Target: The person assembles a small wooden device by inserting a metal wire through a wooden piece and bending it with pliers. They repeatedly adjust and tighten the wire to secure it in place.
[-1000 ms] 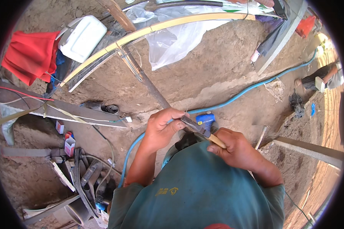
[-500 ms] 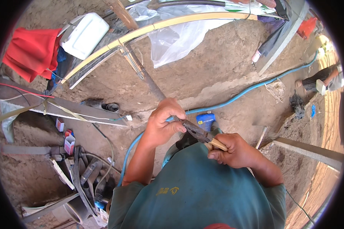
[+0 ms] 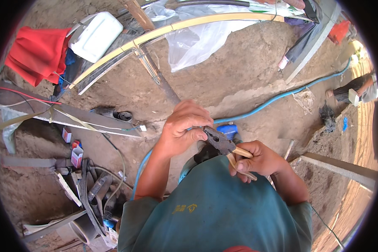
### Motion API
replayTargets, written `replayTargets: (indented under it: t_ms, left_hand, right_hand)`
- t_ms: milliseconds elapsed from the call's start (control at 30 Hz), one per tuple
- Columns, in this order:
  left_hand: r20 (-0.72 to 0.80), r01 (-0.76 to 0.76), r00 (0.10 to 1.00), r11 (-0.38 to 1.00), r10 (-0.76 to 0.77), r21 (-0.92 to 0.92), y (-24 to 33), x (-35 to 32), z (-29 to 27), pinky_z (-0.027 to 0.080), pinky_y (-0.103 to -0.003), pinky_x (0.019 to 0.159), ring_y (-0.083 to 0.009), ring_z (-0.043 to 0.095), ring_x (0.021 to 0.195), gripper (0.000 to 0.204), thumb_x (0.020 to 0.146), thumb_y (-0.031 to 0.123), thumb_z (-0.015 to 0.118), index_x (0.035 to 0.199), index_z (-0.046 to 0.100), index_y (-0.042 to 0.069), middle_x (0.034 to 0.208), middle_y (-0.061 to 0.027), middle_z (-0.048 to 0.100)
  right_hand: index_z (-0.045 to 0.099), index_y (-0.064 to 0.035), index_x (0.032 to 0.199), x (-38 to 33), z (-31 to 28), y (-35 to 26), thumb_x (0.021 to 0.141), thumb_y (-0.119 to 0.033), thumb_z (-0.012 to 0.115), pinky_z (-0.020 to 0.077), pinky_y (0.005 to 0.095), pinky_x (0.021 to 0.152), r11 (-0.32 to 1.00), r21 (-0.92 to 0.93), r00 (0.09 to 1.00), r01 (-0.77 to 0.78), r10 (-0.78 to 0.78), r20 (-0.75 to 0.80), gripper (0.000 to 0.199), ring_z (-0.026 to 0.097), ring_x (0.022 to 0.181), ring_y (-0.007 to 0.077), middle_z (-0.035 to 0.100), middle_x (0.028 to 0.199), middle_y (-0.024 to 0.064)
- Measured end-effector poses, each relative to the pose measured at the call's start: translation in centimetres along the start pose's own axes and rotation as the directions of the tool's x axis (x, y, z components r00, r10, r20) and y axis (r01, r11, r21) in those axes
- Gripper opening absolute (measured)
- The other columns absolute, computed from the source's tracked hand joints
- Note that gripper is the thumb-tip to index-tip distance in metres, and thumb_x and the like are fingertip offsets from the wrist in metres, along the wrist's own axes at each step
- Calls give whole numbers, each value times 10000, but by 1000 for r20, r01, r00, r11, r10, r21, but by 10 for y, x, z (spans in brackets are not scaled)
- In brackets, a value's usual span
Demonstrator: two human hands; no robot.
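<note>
Above the dirt ground (image 3: 248, 71), crossed by a blue hose (image 3: 281, 97), the left hand (image 3: 184, 128) is curled shut just beside the jaws of pliers (image 3: 222, 145), whose pale handles the right hand (image 3: 260, 159) clenches.

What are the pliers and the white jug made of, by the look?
Pliers, held in the right hand: dark dull metal head, likely steel; tan handle sleeves, probably plastic or rubber. White jug: smooth, rounded, opaque body, looks like moulded plastic.
</note>
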State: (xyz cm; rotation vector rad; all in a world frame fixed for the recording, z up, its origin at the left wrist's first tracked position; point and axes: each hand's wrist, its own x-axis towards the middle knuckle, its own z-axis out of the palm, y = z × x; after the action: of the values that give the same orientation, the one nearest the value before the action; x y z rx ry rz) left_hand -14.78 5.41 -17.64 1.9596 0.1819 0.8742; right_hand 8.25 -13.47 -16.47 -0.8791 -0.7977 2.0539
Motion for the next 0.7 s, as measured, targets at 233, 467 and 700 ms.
replayTargets:
  t_ms: [233,467,700]
  left_hand:
    - [28,136,991,989,-134,-65,7,-5,-1,547,-348,720,-240,693,872,318,950,276,781,1088,731,-6,975,-133,742]
    - [4,387,897,783,-442,-487,6,-15,4,546,-287,688,-141,678,829,202,972,127,760,1119,756,-12,984,-103,740]
    - [-221,359,865,863,-450,-355,10,-14,32,528,-275,614,-133,643,723,251,1008,170,733,1149,762,-35,900,-103,710]
  right_hand:
    - [645,46,932,-5,-21,1,977,-343,753,643,399,587,960,276,993,-39,7,116,406,770,776,344,714,1023,319]
    - [705,51,1040,-20,-29,11,961,-232,763,642,457,795,957,276,991,89,-113,71,299,759,981,409,704,1196,315]
    - [690,7,1240,-12,9,-4,913,-65,774,541,399,962,564,-814,759,137,-588,-279,345,659,1171,340,632,1311,215]
